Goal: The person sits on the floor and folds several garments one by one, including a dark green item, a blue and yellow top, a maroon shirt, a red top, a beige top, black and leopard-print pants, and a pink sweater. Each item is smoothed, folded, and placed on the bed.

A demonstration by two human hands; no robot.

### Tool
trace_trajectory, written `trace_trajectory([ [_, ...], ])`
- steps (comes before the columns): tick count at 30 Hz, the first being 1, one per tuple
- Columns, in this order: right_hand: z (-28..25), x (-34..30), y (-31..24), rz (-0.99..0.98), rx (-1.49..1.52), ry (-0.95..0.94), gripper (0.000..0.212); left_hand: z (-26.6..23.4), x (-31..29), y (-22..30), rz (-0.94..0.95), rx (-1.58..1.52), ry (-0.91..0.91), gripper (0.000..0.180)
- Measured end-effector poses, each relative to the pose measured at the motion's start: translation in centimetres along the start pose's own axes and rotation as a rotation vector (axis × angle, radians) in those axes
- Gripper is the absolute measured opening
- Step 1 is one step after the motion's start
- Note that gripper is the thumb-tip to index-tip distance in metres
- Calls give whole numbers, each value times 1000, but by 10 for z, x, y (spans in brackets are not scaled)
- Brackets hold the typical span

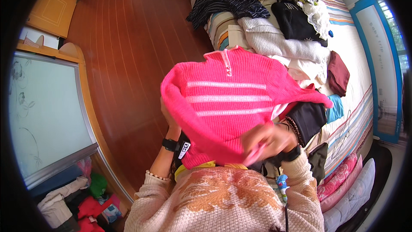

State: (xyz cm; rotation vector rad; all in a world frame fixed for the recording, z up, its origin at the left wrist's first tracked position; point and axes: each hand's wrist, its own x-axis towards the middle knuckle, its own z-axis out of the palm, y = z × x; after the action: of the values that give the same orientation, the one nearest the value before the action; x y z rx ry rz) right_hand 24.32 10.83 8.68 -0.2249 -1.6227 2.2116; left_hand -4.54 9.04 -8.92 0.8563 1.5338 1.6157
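A bright pink knitted sweater with three pale stripes and a small buttoned placket spreads out in front of my body. Its collar points away from me, and one sleeve stretches right over the clothes on the bed. My left hand is behind the sweater's left side, with its fingers hidden by the knit. Near the lower right of the sweater, my right hand is closed on a pink edge of it, somewhat blurred by motion. A black band is on each wrist.
On the right, the striped bed bears heaped clothes, including a grey knit, a striped dark garment and a maroon piece. Pillows lie lower right. A glass-fronted cabinet stands left, above more clothes. Wooden floor lies between.
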Motion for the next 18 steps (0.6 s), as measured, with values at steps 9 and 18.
trace_trajectory([
  [9,-177,-130,59,523,-578,1279,17,-19,-7,54,510,755,-472,43],
  [18,-188,-80,66,346,-1467,1061,46,-15,80,40,-674,120,-402,43],
])
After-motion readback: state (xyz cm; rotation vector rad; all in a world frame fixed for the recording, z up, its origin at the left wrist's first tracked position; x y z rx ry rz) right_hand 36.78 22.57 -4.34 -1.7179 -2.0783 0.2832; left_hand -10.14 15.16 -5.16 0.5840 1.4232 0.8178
